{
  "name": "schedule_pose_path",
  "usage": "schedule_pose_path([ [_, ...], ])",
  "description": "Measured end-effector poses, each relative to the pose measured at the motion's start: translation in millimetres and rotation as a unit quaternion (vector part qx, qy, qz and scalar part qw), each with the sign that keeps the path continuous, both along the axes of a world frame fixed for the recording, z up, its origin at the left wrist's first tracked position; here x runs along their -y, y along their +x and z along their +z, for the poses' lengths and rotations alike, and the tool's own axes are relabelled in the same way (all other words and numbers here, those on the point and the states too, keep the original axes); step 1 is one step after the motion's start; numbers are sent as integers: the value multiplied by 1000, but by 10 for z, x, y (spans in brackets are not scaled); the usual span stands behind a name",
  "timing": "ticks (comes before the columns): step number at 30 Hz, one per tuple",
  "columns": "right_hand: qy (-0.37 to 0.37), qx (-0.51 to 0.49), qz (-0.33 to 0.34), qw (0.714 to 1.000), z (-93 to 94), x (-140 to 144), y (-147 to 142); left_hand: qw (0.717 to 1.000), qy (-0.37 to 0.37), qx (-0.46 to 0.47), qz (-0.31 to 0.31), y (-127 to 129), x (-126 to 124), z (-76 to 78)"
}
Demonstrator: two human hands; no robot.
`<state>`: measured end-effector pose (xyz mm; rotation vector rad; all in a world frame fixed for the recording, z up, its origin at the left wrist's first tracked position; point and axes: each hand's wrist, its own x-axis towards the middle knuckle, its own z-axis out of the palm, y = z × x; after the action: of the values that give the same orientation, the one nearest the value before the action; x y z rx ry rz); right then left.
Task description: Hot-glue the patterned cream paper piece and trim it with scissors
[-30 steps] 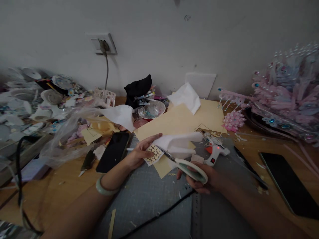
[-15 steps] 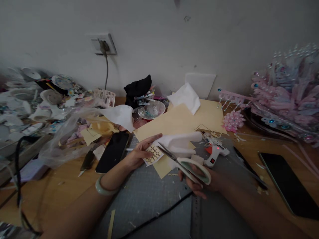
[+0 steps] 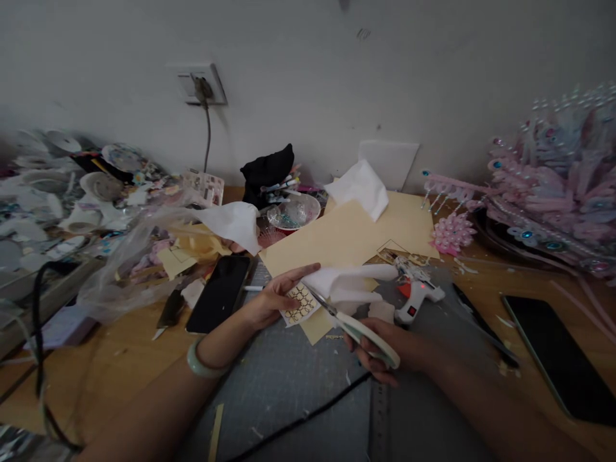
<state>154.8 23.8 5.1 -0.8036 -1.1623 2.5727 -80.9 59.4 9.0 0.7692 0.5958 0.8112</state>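
Note:
My left hand (image 3: 276,296) pinches a small patterned piece (image 3: 301,304) with a dark looped outline on a pale ground, together with white cloth (image 3: 351,280) that drapes to the right. In my right hand (image 3: 378,346) are scissors (image 3: 363,332) with pale handles. Their blades (image 3: 320,299) lie along the edge between the patterned piece and the white cloth, and look nearly closed. Under these, a cream paper piece (image 3: 316,325) rests on the grey cutting mat (image 3: 289,385).
A glue gun (image 3: 416,296) with a red light lies right of my hands. Phones lie at left (image 3: 219,294) and right (image 3: 553,353). A black cable (image 3: 308,417) crosses the mat. Cream sheets (image 3: 317,237) lie behind; pink beaded ornaments (image 3: 543,192) stand at right.
The scissors have closed, their handles drawing together in my right hand. The blades sit along the patterned piece's edge. My left hand keeps its pinch, almost unmoved.

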Motion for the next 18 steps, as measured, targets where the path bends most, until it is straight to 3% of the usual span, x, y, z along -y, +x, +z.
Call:
schedule_pose_path([
  [18, -4, 35, 0, 999, 36, -7, -18, 999, -21, -1, -35, 2, -9, 7],
])
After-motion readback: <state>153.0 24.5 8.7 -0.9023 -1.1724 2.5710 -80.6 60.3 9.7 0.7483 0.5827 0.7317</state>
